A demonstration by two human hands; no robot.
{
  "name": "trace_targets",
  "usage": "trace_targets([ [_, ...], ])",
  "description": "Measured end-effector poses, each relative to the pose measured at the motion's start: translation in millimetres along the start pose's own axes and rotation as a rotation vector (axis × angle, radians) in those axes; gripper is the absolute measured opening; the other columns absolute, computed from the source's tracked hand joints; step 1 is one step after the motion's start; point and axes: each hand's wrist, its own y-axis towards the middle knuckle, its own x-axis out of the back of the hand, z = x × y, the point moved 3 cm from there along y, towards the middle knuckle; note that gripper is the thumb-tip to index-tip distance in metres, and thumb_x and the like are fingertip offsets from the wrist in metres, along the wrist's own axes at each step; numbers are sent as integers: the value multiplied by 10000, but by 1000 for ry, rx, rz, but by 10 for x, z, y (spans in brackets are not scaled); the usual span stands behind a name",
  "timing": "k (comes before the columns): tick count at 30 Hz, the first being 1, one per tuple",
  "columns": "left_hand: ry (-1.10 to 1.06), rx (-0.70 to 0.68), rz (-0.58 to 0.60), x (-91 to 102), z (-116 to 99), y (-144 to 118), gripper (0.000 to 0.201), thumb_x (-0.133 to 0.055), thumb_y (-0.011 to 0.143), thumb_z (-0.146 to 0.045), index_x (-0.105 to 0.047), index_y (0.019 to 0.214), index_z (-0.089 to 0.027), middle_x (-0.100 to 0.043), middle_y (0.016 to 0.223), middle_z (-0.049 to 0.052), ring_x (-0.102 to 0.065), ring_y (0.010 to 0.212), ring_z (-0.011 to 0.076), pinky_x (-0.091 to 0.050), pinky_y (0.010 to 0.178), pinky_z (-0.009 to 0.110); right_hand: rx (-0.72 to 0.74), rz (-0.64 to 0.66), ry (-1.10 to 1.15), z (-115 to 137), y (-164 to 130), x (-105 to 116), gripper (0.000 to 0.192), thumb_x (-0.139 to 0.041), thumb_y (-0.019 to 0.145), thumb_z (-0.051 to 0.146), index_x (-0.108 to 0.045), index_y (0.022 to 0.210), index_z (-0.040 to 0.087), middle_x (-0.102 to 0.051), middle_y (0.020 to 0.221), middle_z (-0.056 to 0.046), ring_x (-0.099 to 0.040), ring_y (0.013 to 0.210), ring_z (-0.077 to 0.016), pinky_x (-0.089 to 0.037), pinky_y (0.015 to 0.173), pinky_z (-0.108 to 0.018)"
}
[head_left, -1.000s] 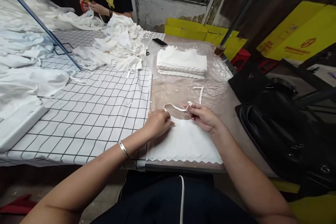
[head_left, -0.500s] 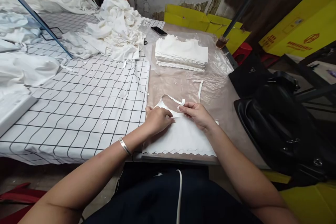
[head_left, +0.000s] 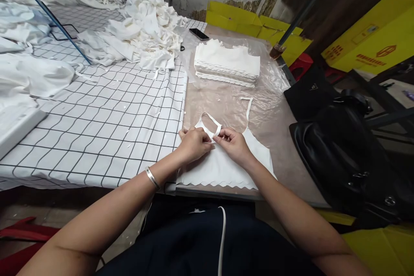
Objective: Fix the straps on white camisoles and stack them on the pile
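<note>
One white garment (head_left: pixel 221 169) lies on the worktop (head_left: pixel 202 99). The right hand (head_left: pixel 237 148) pinches its looped strap (head_left: pixel 219 130), fingers nearly closed; the left hand (head_left: pixel 194 145) curls beside it, hold unclear. Strap placement seems underway, needing careful alignment.

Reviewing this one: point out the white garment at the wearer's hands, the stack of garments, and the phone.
White garment (head_left: pixel 223 167): head view, middle of its body.
Stack of garments (head_left: pixel 228 61): head view, its top piece.
Phone (head_left: pixel 199 34): head view, its dark face.

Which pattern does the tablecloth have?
The tablecloth is white with a black grid; head view shows it.
</note>
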Motion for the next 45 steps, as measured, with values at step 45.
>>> trace_targets([
  [45, 413, -475, -135, -149, -91, -548, 283, -512, 920, -215, -612, 1179, -158, -595, 1282, 138, -512, 1187, 286, -274, 1079, 482, -270, 183, 228, 72, 128, -22, 159, -640, 640, 264, -547, 757, 210, -622, 689, 15, -568, 692, -166, -423, 665, -301],
])
